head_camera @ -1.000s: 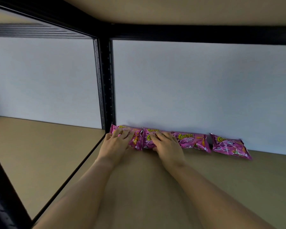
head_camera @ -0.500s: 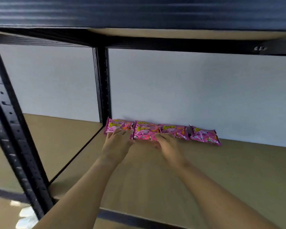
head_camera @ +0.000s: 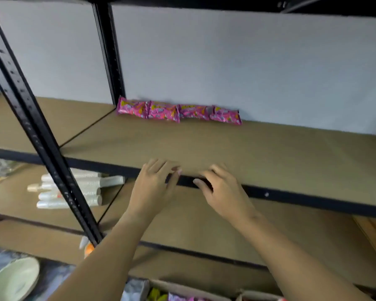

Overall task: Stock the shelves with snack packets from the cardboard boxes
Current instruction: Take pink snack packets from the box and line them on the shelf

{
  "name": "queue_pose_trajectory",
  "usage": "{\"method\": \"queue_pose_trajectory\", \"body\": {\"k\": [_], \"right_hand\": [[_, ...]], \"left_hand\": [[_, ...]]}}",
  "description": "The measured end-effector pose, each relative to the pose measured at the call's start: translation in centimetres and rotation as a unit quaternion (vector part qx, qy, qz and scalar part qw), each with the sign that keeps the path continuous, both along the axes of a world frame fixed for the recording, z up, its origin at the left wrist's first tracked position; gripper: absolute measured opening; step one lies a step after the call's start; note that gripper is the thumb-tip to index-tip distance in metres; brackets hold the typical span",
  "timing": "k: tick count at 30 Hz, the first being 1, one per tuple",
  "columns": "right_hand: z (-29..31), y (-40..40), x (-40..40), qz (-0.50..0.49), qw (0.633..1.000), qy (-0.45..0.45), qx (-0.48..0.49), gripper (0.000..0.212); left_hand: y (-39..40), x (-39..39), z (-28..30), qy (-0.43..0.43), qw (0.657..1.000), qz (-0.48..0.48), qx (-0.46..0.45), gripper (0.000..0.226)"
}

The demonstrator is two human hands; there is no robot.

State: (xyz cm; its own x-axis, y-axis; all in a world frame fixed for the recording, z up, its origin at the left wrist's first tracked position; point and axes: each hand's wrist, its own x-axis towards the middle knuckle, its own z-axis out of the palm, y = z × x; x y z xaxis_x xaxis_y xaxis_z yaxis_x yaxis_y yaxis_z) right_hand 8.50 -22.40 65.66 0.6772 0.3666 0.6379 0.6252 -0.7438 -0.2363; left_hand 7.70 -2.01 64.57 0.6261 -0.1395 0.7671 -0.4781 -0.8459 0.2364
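Both hands have come back from the rear of the shelf to its front edge, and the row they were pressing against the wall a second ago is now left alone; the placing step looks done, and the next move is probably a reach down for more stock.

At nine o'clock a black slotted upright (head_camera: pixel 41 135) cuts the view on a slant, with stacks of white cups (head_camera: pixel 78 187) lying on the lower shelf behind it and a pale green plate (head_camera: pixel 11 279) down at seven o'clock.

Near the centre the left hand (head_camera: pixel 152 190) hovers at the front rail with its fingers (head_camera: pixel 161 166) loosely spread and holding nothing.

At twelve o'clock the four pink snack packets (head_camera: pixel 178 111) lie flat in a line, touching or overlapping end to end, hard against the white back wall (head_camera: pixel 248 61) at the left corner of the bay.

Just right of centre the right hand (head_camera: pixel 224 192) is likewise empty, fingers relaxed and slightly curled over the rail.

The brown shelf board (head_camera: pixel 291 153) runs bare from the packets out to three o'clock, so most of the row is unfilled.

At six o'clock the open cardboard box (head_camera: pixel 182 290) shows a few bright packets inside, blurred
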Motion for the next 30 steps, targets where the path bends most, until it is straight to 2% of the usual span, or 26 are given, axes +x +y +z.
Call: {"method": "queue_pose_trajectory", "body": {"k": [4,8,10,15,19,25,26,28,30], "right_hand": [[-7.1,-3.4,-3.9,0.011,1.0,0.015,0.019,0.02],[-17.0,-6.2,-6.2,-0.013,0.993,0.111,-0.044,0.024],[-22.9,-7.2,-6.8,-0.032,0.983,0.171,-0.065,0.027],[-38.6,-8.6,-7.7,-0.094,0.928,0.347,-0.1,0.035],[-50.5,-8.8,-8.2,-0.121,0.884,0.43,-0.136,0.038],[-66.2,-7.7,-8.5,-0.134,0.819,0.533,-0.166,0.042],[-68.3,-7.4,-8.6,-0.137,0.812,0.542,-0.167,0.042],[-72.1,-6.6,-8.9,-0.147,0.797,0.562,-0.166,0.047],[-75.2,-5.8,-9.2,-0.159,0.788,0.574,-0.154,0.057]], "left_hand": [[-3.1,-3.3,-8.5,0.063,0.997,-0.031,0.017,0.017],[-5.0,-5.2,-19.9,0.206,0.977,-0.038,-0.029,0.02],[-5.3,-5.9,-26.4,0.277,0.96,-0.036,-0.02,0.019],[-5.5,-7.6,-42.3,0.428,0.904,-0.004,-0.01,0.028],[-5.4,-8.1,-54.0,0.523,0.852,0.013,0.013,0.039],[-6.2,-7.4,-68.2,0.597,0.802,0.016,0.025,0.045],[-6.3,-7.1,-70.1,0.592,0.804,-0.002,0.057,0.05],[-6.0,-6.1,-73.6,0.556,0.816,-0.052,0.15,0.074],[-5.6,-4.8,-76.6,0.477,0.836,-0.13,0.239,0.087]]}}
